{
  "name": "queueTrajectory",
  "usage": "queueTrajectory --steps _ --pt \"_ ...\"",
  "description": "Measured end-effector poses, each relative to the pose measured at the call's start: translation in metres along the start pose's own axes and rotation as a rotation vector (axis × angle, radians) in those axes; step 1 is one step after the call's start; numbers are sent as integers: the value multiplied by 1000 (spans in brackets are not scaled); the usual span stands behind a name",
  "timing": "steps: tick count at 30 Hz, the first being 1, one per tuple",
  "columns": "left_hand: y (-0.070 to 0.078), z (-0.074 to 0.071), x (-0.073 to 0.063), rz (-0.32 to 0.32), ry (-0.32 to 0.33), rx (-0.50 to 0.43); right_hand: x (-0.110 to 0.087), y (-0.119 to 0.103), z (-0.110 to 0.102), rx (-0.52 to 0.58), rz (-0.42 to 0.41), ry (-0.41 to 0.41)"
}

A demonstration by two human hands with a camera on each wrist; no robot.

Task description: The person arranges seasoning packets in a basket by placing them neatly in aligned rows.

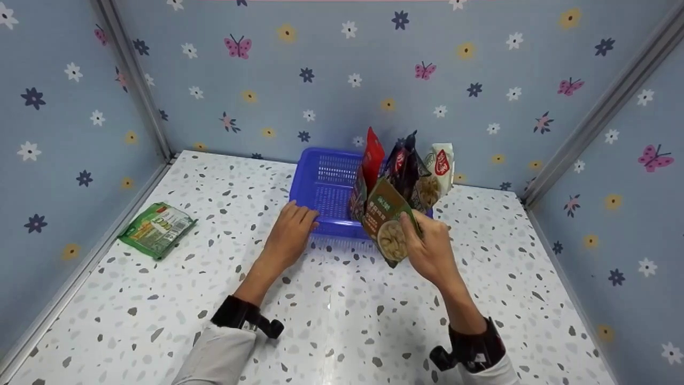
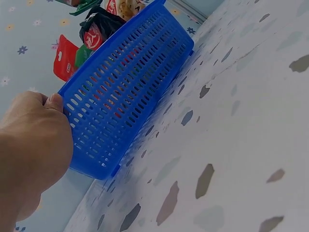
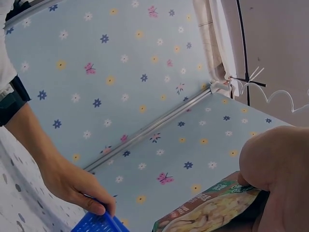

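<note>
At its front left corner, my left hand [image 1: 290,235] grips the rim of a blue plastic basket [image 2: 120,92], with the thumb over the edge. My right hand [image 1: 433,248] pinches a brown and green food packet [image 1: 380,211] by its right edge, thumb on the printed face. That packet is tilted, over the basket's front rim, and its lower end hangs outside. Inside the basket's right half stand a red packet [image 1: 373,156], a dark packet [image 1: 404,170] and a white packet [image 1: 443,166]. The right hand's other fingers are mostly hidden behind the packet.
A green packet [image 1: 158,230] lies flat at the left of the white speckled table [image 1: 331,321]. Blue flowered panels [image 1: 342,69] enclose the back and both sides. Metal strips run along the panel corners. The basket's left half shows its bare slotted floor.
</note>
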State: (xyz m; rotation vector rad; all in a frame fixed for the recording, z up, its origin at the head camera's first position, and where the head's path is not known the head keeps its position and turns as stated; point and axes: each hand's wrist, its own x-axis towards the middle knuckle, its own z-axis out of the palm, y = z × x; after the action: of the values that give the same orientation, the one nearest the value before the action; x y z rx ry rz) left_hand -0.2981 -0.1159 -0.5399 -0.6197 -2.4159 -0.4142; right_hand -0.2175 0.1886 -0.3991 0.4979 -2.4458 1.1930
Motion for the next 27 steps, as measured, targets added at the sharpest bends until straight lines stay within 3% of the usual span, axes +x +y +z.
queueTrajectory --steps 18,23,27 --pt "0 3 1 -12 13 -33 0 3 17 6 38 8" --pt "1 3 1 -25 11 -34 10 2 29 32 55 63" --pt "1 3 1 -43 -6 -30 29 -1 41 47 57 96"
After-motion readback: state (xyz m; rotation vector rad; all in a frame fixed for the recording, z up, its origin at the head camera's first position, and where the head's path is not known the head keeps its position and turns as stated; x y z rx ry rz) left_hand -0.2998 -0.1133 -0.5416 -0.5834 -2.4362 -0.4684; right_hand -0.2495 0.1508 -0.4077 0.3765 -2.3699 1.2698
